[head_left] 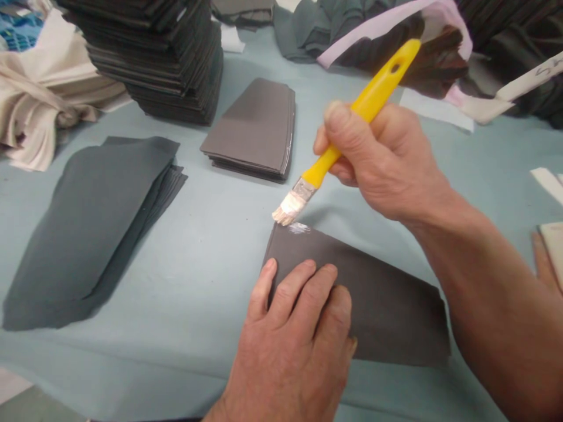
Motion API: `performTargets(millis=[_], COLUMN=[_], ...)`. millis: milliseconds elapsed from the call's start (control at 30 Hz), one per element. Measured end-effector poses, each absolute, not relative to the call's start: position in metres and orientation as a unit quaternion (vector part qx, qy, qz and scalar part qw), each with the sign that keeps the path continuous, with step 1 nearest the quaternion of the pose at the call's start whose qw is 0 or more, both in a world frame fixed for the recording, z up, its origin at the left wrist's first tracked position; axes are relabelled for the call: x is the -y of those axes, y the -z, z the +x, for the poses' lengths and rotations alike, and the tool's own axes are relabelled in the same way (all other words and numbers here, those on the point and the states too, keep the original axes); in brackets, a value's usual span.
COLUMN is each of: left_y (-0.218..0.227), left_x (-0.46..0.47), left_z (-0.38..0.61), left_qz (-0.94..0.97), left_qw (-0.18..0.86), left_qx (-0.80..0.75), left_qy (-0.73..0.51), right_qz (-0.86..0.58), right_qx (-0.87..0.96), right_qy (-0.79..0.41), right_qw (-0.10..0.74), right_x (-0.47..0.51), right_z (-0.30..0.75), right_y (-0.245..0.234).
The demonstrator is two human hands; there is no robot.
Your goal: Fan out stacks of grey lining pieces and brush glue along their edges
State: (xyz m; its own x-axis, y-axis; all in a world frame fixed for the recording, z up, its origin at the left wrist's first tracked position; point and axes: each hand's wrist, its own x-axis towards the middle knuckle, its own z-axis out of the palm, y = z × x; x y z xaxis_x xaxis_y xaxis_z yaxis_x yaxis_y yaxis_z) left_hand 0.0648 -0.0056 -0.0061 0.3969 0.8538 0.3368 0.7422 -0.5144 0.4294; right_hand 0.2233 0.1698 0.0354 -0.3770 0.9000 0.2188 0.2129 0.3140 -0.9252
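My right hand [382, 159] grips a paintbrush with a yellow handle [363, 106], its whitish bristles just above the far corner of a dark grey piece [387, 299] lying in front of me. A small white smear [299, 228] sits on that corner. My left hand [295, 328] lies flat on the near left part of the piece, fingers stretched out and close together, pressing it onto the pale blue table [211, 234].
A fanned pile of dark grey cut pieces [88, 228] lies at left, a small neat stack [257, 129] in the middle, a tall stack [158, 53] behind. Cream cloth [39, 99] is bunched far left; dark and pink fabric [387, 41] lies at the back right.
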Motion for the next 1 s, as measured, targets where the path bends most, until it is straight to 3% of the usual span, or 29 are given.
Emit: performTargets(millis=[167,467,733,1000], left_y=[0.005,0.000,-0.001,-0.004], left_x=[0.005,0.004,0.004,0.003], left_z=[0.063,0.061,0.058,0.058], left_qz=[0.836,0.839,0.839,0.844], left_qw=[0.114,0.135,0.142,0.150], left_qx=[-0.476,-0.470,-0.469,-0.471], left_qy=[-0.247,-0.239,-0.236,-0.209], right_qz=[-0.412,-0.382,-0.414,-0.439], right_qx=[0.736,0.727,0.766,0.770], right_qy=[-0.402,-0.391,-0.370,-0.338], right_qw=[0.356,0.415,0.325,0.316], right_x=[-0.170,-0.169,-0.177,-0.173], right_z=[0.234,0.219,0.228,0.237], right_y=[-0.037,-0.042,-0.046,-0.049])
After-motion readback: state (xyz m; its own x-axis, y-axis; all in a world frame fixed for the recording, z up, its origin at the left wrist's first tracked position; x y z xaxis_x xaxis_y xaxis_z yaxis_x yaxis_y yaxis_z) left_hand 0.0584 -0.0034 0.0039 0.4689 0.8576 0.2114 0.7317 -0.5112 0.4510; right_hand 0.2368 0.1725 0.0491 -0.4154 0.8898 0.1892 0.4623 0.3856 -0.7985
